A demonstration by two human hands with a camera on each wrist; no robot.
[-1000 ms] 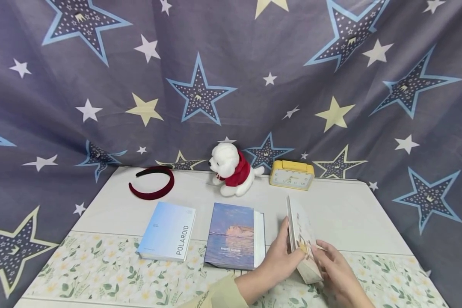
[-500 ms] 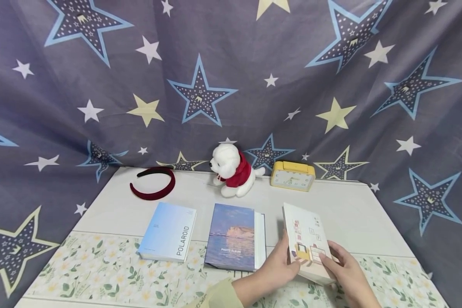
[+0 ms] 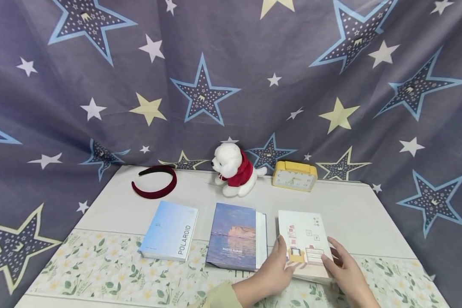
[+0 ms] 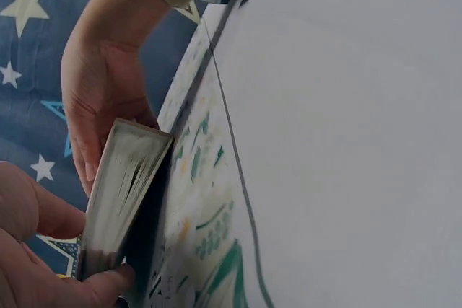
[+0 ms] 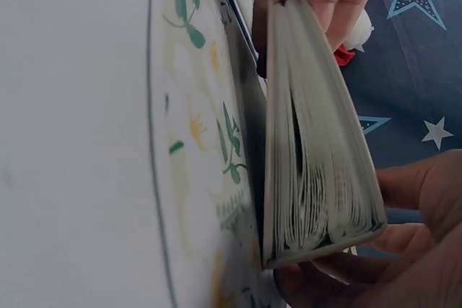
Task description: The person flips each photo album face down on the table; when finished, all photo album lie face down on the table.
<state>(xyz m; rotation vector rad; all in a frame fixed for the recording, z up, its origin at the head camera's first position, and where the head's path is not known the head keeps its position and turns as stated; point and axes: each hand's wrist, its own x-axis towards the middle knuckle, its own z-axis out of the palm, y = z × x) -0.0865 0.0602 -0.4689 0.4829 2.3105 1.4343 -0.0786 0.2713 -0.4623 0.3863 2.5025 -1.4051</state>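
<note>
A thick book-like album (image 3: 302,226) with a white cover and a drawn room scene lies between both hands at the right of the table. My left hand (image 3: 272,270) grips its left edge, thumb on the cover. On the opposite edge my right hand (image 3: 346,271) pinches it, thumb on top and fingers underneath. The right wrist view shows the album's page block (image 5: 317,171) wedge-shaped, thicker at the right hand's side, with a small gap under it. Immediately left of it lies a photo album (image 3: 232,235) with a sea-cliff picture.
A light-blue Polaroid album (image 3: 169,231) lies farther left. Along the back are a dark-red headband (image 3: 154,194), a white plush dog (image 3: 227,160) in a red hoodie and a yellow alarm clock (image 3: 294,176). A starry curtain (image 3: 254,42) hangs behind the table.
The white album has turned from standing nearly on edge to lying almost flat, cover up. Both hands have kept hold of it and come down with it.
</note>
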